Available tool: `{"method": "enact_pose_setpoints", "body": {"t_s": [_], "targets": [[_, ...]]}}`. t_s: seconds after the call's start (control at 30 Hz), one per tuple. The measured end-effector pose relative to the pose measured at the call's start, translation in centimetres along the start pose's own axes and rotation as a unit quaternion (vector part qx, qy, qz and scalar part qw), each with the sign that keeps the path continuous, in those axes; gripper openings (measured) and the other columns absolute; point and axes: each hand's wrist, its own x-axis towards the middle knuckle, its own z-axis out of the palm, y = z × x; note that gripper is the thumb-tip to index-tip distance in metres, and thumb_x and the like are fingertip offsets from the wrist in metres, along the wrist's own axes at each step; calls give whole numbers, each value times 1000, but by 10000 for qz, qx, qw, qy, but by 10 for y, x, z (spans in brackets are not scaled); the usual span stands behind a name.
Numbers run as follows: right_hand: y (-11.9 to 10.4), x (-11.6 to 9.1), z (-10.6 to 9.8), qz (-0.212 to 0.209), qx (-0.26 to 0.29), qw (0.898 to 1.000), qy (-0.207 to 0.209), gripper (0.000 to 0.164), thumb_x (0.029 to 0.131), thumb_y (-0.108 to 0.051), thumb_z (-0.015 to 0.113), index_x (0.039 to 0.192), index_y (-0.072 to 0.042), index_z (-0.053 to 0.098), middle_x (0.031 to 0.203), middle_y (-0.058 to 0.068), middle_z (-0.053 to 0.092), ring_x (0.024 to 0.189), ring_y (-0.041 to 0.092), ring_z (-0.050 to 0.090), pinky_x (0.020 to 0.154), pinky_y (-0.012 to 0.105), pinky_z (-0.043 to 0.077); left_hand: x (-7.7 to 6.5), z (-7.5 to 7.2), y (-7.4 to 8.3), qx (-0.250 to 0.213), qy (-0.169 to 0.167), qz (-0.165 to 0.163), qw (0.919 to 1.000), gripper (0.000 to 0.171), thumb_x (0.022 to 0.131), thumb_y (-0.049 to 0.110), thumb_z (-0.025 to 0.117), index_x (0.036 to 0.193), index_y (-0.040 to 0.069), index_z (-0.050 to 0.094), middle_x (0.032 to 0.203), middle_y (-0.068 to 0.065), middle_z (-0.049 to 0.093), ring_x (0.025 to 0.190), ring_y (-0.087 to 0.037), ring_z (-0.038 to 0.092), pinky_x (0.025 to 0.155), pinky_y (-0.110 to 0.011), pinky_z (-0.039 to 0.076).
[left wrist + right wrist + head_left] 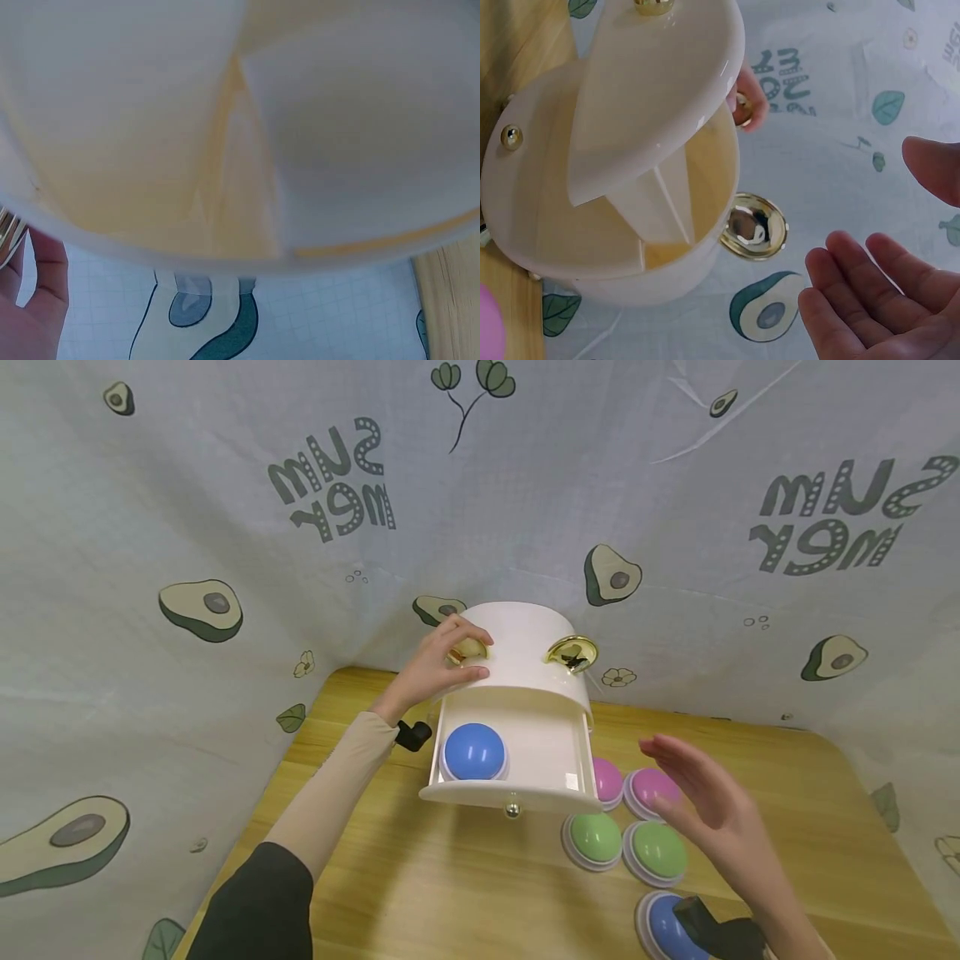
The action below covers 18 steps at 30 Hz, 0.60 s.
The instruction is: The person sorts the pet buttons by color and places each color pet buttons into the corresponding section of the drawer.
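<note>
A white rounded storage box [517, 639] with two gold ear-shaped handles stands at the back of the table. My left hand [435, 668] grips its left gold handle [468, 649], thumb below and fingers over it. The box's upper drawer [542, 735] is pulled out toward me. A blue dome push button [474, 752] with a white base lies in the drawer's left part. My right hand [723, 818] hovers over the table to the right, fingers extended and nothing in it; in the right wrist view its palm shows beside the box.
Pink push buttons [654, 789], green ones [660, 850] and a blue one [675, 927] lie on the wooden table [420, 893] right of the drawer. Below the drawer, the right wrist view shows a lower front with a gold knob [511, 137]. Patterned cloth [517, 510] hangs behind.
</note>
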Motion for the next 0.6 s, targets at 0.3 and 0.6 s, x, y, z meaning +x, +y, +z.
{"method": "enact_pose_setpoints", "body": {"t_s": [0.3,0.6], "targets": [[-4,-22,-7,802,-135,9961,333,60,85,22,51,141,7,37,137,8,51,128,10,44,99,14,32,1,-1,-1,-8,9,-19,10000,34,82,18,77,113,11,64,107,1,49,104,-16,46,84,-35,41],[4,-45,-13,1278,-221,9904,482,60,88,19,50,144,3,34,139,3,50,130,5,40,97,11,33,1,-2,0,-20,-6,-94,10000,34,82,19,77,112,12,64,108,1,49,105,-16,46,83,-34,43]]}}
